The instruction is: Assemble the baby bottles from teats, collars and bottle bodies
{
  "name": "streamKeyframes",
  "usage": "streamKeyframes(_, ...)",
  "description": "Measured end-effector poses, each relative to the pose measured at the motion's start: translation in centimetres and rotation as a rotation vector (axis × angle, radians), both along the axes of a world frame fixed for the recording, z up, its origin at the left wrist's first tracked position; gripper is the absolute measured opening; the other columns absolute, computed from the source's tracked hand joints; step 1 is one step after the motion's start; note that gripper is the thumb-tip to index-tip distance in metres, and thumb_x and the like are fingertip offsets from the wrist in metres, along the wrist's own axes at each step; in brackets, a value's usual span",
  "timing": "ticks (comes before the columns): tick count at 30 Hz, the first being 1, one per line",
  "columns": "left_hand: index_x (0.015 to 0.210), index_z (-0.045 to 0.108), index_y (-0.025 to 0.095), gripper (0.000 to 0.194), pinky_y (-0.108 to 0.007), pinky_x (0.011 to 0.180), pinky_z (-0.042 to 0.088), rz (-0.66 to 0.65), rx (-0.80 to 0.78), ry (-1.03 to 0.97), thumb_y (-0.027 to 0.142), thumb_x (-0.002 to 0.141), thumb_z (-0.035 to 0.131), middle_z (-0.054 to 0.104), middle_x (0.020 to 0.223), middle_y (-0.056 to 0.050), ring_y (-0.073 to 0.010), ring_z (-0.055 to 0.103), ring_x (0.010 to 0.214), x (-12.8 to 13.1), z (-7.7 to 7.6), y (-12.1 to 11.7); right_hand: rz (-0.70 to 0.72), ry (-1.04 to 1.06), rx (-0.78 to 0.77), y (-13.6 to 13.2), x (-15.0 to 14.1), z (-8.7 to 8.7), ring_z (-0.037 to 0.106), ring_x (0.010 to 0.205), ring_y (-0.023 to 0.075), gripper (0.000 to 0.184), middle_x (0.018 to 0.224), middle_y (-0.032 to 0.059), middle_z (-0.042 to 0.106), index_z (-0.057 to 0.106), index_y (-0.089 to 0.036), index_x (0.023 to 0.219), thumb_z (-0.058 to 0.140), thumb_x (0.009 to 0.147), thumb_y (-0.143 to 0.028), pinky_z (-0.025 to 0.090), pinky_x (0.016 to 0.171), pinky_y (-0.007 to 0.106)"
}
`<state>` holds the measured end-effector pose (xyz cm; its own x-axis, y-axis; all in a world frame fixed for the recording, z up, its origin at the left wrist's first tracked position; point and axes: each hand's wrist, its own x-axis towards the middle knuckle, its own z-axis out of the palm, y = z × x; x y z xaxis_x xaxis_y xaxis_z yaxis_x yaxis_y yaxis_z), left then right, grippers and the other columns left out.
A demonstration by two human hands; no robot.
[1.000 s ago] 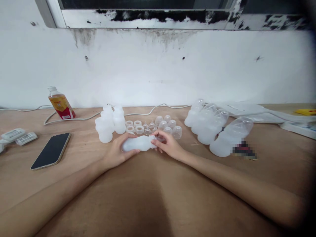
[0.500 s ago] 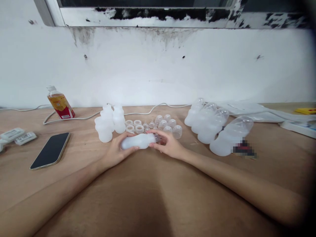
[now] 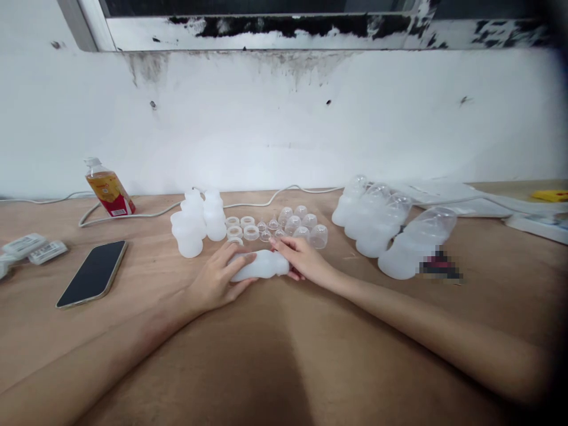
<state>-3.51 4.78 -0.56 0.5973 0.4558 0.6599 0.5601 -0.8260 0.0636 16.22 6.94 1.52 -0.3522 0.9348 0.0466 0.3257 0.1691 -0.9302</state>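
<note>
A frosted white baby bottle (image 3: 265,264) lies sideways between my hands, just above the tabletop. My left hand (image 3: 222,271) is wrapped round its base end. At the other end, my right hand (image 3: 305,260) closes round the neck, and its fingers hide the top of the bottle. Just behind the bottle sit white collar rings (image 3: 251,232), small clear nipples (image 3: 273,223) and clear domed caps (image 3: 318,236) in rows. Several uncapped frosted bottles (image 3: 190,239) stand to the left of these.
Capped bottles (image 3: 398,260) stand in a row at the right, near a pixelated dark item (image 3: 440,266). A phone (image 3: 92,274), a drink bottle (image 3: 110,190) and small white packs (image 3: 48,251) are on the left. A white cable (image 3: 284,190) runs along the wall.
The bottle has come slightly nearer to me and right. My left fingers have shifted over its top side, and my right hand now covers the nipple end that showed before.
</note>
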Motion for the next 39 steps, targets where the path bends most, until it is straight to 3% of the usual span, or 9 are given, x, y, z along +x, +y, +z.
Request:
streamKeyframes(5, 0.108, 0.045, 0.018, 0.032, -0.04, 0.076, 0.043, -0.025, 0.156, 0.102, 0.018, 0.077, 0.05, 0.052, 0.102, -0.012, -0.0218, 0.046, 0.093, -0.2, -0.1, 0.0, -0.147, -0.135, 0.117, -0.1, -0.4, -0.3, 0.043, 0.035, 0.0058, 0.024, 0.048, -0.002, 0.047, 0.052, -0.016, 0.061, 0.041, 0.078, -0.029, 0.031, 0.028, 0.015)
streamKeyframes(11, 0.095, 0.054, 0.017, 0.02, -0.039, 0.07, 0.045, -0.051, 0.381, 0.198, 0.011, 0.076, 0.049, 0.056, 0.101, -0.012, -0.0253, 0.046, 0.096, -0.3, 0.6, -0.7, -0.154, -0.186, -0.183, -0.2, -0.6, -0.1, 0.035, 0.024, 0.005, 0.017, 0.035, -0.0052, 0.042, 0.048, -0.017, 0.062, 0.041, 0.075, -0.025, 0.022, 0.022, 0.014)
streamKeyframes(18, 0.092, 0.055, 0.02, 0.018, -0.037, 0.07, 0.046, -0.052, 0.462, 0.206, 0.011, 0.077, 0.05, 0.06, 0.098, -0.008, -0.0243, 0.049, 0.099, -0.3, 0.8, -0.9, -0.023, -0.197, -0.453, 0.0, -0.3, 0.4, 0.021, 0.021, 0.0016, 0.022, 0.03, -0.0061, 0.037, 0.04, -0.018, 0.053, 0.043, 0.071, -0.03, 0.008, 0.023, 0.013)
streamKeyframes(21, 0.088, 0.055, 0.021, 0.015, -0.035, 0.069, 0.047, -0.074, 0.478, 0.192, 0.012, 0.077, 0.051, 0.061, 0.096, -0.006, -0.0228, 0.051, 0.098, -0.2, 1.2, -1.1, 0.075, -0.152, -0.541, -0.2, -0.2, 0.6, 0.017, 0.023, -0.0002, 0.025, 0.035, -0.0028, 0.045, 0.042, -0.016, 0.051, 0.04, 0.072, -0.029, 0.005, 0.025, 0.013)
streamKeyframes(27, 0.077, 0.054, 0.019, 0.008, -0.034, 0.069, 0.049, -0.125, 0.533, 0.141, 0.012, 0.075, 0.053, 0.062, 0.088, -0.004, -0.0205, 0.054, 0.094, 0.0, 1.9, -1.6, 0.175, -0.136, -0.647, -0.9, -0.3, 1.5, 0.016, 0.023, -0.0003, 0.024, 0.042, -0.0005, 0.051, 0.048, -0.014, 0.059, 0.032, 0.073, -0.023, 0.003, 0.025, 0.013)
streamKeyframes(31, 0.088, 0.052, 0.019, 0.018, -0.034, 0.067, 0.048, -0.095, 0.511, 0.131, 0.014, 0.072, 0.057, 0.061, 0.094, -0.007, -0.022, 0.053, 0.092, -0.1, 1.3, -1.1, 0.302, -0.193, -0.719, -0.5, -0.2, 1.8, 0.015, 0.024, 0.0006, 0.029, 0.044, -0.0003, 0.052, 0.049, -0.013, 0.063, 0.024, 0.076, -0.021, 0.005, 0.027, 0.015)
streamKeyframes(33, 0.093, 0.051, 0.019, 0.026, -0.035, 0.067, 0.046, -0.067, 0.474, 0.124, 0.016, 0.069, 0.06, 0.06, 0.097, -0.009, -0.0236, 0.053, 0.091, -0.2, 0.9, -0.9, 0.311, -0.269, -0.576, -0.3, -0.2, 2.1, 0.021, 0.026, 0.0017, 0.03, 0.05, 0.001, 0.055, 0.05, -0.013, 0.066, 0.024, 0.078, -0.023, 0.01, 0.028, 0.016)
streamKeyframes(35, 0.094, 0.049, 0.018, 0.029, -0.037, 0.069, 0.044, -0.016, 0.398, 0.089, 0.019, 0.068, 0.061, 0.06, 0.098, -0.009, -0.0248, 0.051, 0.093, -0.2, 0.7, -0.8, 0.21, -0.4, -0.233, -0.4, 0.0, 2.8, 0.037, 0.034, 0.0046, 0.031, 0.058, 0.0027, 0.059, 0.052, -0.014, 0.067, 0.028, 0.08, -0.029, 0.022, 0.033, 0.017)
streamKeyframes(39, 0.093, 0.044, 0.017, 0.031, -0.037, 0.072, 0.041, 0.153, 0.129, -0.063, 0.03, 0.069, 0.06, 0.059, 0.096, -0.009, -0.0232, 0.052, 0.09, -0.1, 0.3, -0.6, -0.208, -0.829, 0.515, -0.4, 1.5, 5.5, 0.055, 0.068, 0.0162, 0.03, 0.077, 0.0056, 0.062, 0.057, -0.017, 0.076, 0.032, 0.082, -0.034, 0.035, 0.054, 0.024)
